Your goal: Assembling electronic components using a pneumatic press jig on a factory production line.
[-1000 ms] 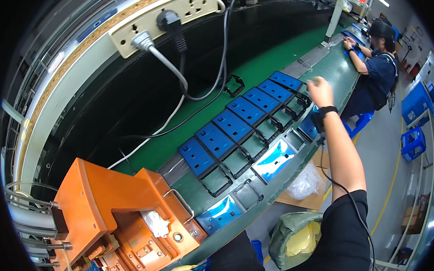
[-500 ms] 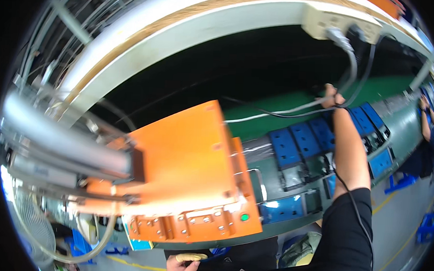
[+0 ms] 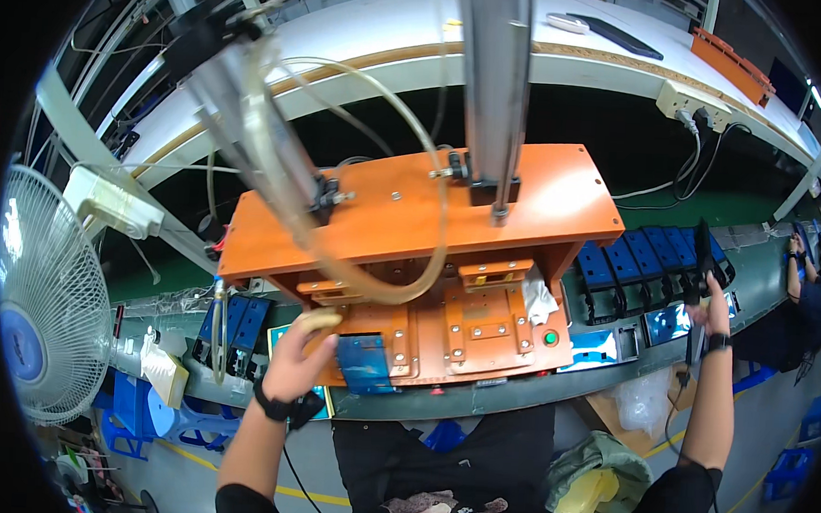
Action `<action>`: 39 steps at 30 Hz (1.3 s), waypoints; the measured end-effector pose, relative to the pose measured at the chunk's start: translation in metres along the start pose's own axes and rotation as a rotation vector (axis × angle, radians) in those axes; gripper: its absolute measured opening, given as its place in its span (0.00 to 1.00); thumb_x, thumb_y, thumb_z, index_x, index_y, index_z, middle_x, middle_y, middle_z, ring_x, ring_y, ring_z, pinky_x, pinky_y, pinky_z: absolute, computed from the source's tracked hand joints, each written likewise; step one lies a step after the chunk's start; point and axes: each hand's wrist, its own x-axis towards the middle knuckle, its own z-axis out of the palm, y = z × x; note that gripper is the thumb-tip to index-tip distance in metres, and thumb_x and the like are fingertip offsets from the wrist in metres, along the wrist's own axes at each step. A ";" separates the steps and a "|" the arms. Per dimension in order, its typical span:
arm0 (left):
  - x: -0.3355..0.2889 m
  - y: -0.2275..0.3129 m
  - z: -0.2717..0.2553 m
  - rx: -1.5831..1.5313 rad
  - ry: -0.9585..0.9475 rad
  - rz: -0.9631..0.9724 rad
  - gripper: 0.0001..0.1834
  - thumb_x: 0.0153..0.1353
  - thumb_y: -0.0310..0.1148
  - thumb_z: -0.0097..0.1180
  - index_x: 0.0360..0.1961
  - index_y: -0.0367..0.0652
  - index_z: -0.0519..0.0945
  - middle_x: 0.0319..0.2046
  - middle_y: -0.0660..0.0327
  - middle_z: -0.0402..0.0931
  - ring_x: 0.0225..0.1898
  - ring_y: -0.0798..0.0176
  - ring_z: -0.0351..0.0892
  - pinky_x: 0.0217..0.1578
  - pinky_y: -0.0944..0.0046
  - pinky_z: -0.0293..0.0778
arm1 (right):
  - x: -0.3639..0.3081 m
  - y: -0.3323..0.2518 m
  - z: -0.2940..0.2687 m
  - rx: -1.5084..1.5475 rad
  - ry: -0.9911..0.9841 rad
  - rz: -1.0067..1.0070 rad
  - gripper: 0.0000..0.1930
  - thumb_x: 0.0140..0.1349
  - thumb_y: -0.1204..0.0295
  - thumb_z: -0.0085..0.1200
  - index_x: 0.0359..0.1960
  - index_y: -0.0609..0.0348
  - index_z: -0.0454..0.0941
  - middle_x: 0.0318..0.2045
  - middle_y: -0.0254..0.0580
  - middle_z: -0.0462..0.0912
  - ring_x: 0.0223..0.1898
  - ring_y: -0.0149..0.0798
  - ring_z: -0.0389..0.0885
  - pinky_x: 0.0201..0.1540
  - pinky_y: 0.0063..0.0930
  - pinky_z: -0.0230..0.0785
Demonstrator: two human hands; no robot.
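Note:
My left hand [image 3: 297, 360] is at the front left of an orange press fixture [image 3: 413, 201]. Its thumb and yellow-covered finger are apart, and the thumb is at the left edge of a blue-filmed panel [image 3: 365, 362]. That panel lies on the fixture's front left corner; whether the thumb touches it I cannot tell. On the right, my right hand [image 3: 714, 310] is closed on a long black plastic part [image 3: 702, 253], which stands up from the fingers above the bench. Blue panels with black frames [image 3: 647, 260] lie in a row beside that hand.
Two air cylinders [image 3: 490, 93] and a looping hose [image 3: 409, 289] rise over the fixture, which has a green button [image 3: 551, 338]. A white fan [image 3: 51, 303] stands at left. Another person [image 3: 808, 287] works at far right. A power strip [image 3: 692, 104] hangs on the rear table.
The view has swung left, bringing the whole fixture in. My left hand has risen from near my body to the fixture. My right hand has drawn back from the belt's far side.

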 end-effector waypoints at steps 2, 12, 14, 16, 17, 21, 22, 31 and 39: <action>0.025 -0.005 -0.004 0.267 -0.086 0.170 0.18 0.63 0.28 0.56 0.54 0.34 0.75 0.53 0.46 0.74 0.58 0.44 0.70 0.60 0.56 0.66 | -0.044 0.027 -0.020 0.242 -0.099 0.013 0.22 0.66 0.50 0.53 0.50 0.53 0.72 0.32 0.41 0.82 0.28 0.40 0.84 0.28 0.33 0.80; 0.118 -0.060 0.000 0.713 -0.274 0.131 0.21 0.67 0.34 0.46 0.60 0.44 0.74 0.57 0.49 0.74 0.59 0.45 0.71 0.59 0.55 0.69 | -0.290 0.102 0.064 0.663 -0.562 -0.081 0.28 0.65 0.58 0.53 0.62 0.62 0.65 0.52 0.53 0.79 0.51 0.57 0.80 0.53 0.55 0.75; 0.129 -0.066 0.002 0.628 -0.217 0.129 0.23 0.66 0.37 0.49 0.61 0.44 0.72 0.62 0.48 0.69 0.64 0.46 0.65 0.64 0.56 0.63 | -0.305 0.116 0.083 0.714 -0.762 -0.045 0.32 0.62 0.59 0.57 0.63 0.62 0.64 0.54 0.51 0.77 0.55 0.58 0.78 0.59 0.60 0.68; 0.135 -0.066 0.007 0.608 -0.177 0.142 0.24 0.66 0.39 0.51 0.61 0.43 0.71 0.63 0.47 0.68 0.65 0.46 0.64 0.64 0.56 0.63 | -0.327 0.110 0.115 0.708 -0.837 0.059 0.36 0.57 0.61 0.62 0.65 0.61 0.62 0.57 0.47 0.75 0.56 0.57 0.76 0.67 0.64 0.56; 0.136 -0.063 0.005 0.591 -0.129 0.154 0.26 0.65 0.41 0.53 0.62 0.43 0.71 0.63 0.47 0.67 0.65 0.46 0.64 0.64 0.56 0.62 | -0.329 0.118 0.124 0.776 -0.936 0.087 0.38 0.56 0.62 0.63 0.66 0.62 0.60 0.59 0.50 0.74 0.56 0.61 0.76 0.66 0.62 0.58; 0.146 -0.066 0.004 0.624 -0.225 0.078 0.28 0.70 0.44 0.47 0.68 0.49 0.60 0.69 0.55 0.60 0.69 0.54 0.59 0.68 0.59 0.57 | -0.343 0.122 0.149 0.671 -1.069 0.200 0.42 0.54 0.65 0.63 0.68 0.64 0.55 0.61 0.60 0.70 0.57 0.66 0.73 0.65 0.61 0.60; 0.145 -0.065 0.005 0.623 -0.221 0.077 0.28 0.70 0.44 0.47 0.68 0.49 0.60 0.69 0.55 0.60 0.69 0.54 0.59 0.68 0.59 0.57 | -0.347 0.125 0.152 0.671 -1.072 0.219 0.43 0.54 0.65 0.64 0.68 0.65 0.54 0.61 0.60 0.70 0.58 0.67 0.73 0.65 0.61 0.60; 0.143 -0.066 0.011 0.838 -0.303 0.160 0.30 0.67 0.43 0.53 0.66 0.42 0.64 0.68 0.51 0.61 0.69 0.50 0.58 0.69 0.58 0.56 | -0.357 0.145 0.176 0.441 -1.191 0.320 0.43 0.55 0.75 0.62 0.70 0.65 0.51 0.66 0.54 0.65 0.63 0.62 0.69 0.66 0.55 0.61; 0.155 -0.082 0.012 0.933 -0.293 0.088 0.26 0.72 0.44 0.43 0.68 0.47 0.61 0.69 0.54 0.59 0.69 0.51 0.59 0.66 0.61 0.60 | -0.360 0.145 0.210 0.401 -1.412 0.355 0.40 0.59 0.78 0.60 0.70 0.64 0.51 0.65 0.48 0.63 0.63 0.49 0.71 0.67 0.51 0.61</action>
